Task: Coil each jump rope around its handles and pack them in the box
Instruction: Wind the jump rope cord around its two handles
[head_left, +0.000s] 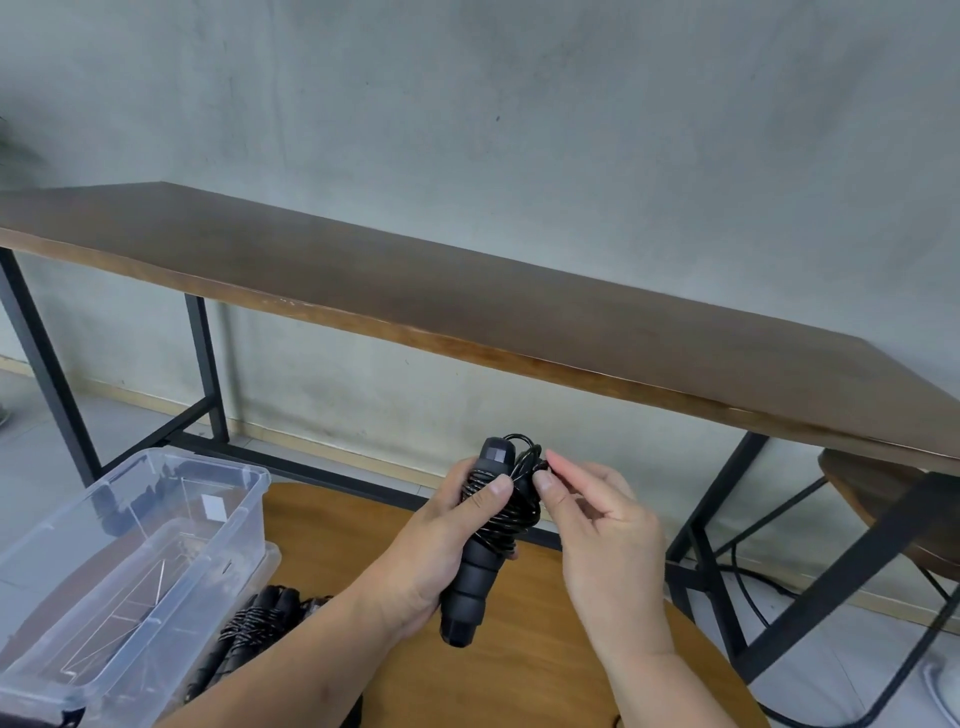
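My left hand (441, 540) grips a black jump rope (483, 561) by its two handles, held upright above the round wooden table (519, 675). The black cord is coiled around the upper part of the handles. My right hand (597, 525) pinches the cord's end at the top right of the coil between thumb and forefinger. A clear plastic box (119, 566) stands at the left on the table, with nothing but a small label visible inside. Another coiled black jump rope (249, 629) lies on the table beside the box, partly hidden by my left forearm.
A long dark wooden table (467, 291) on black metal legs stands against the grey wall ahead. A wooden stool (883, 499) sits under its right end. A black cable (753, 597) trails on the floor at the right.
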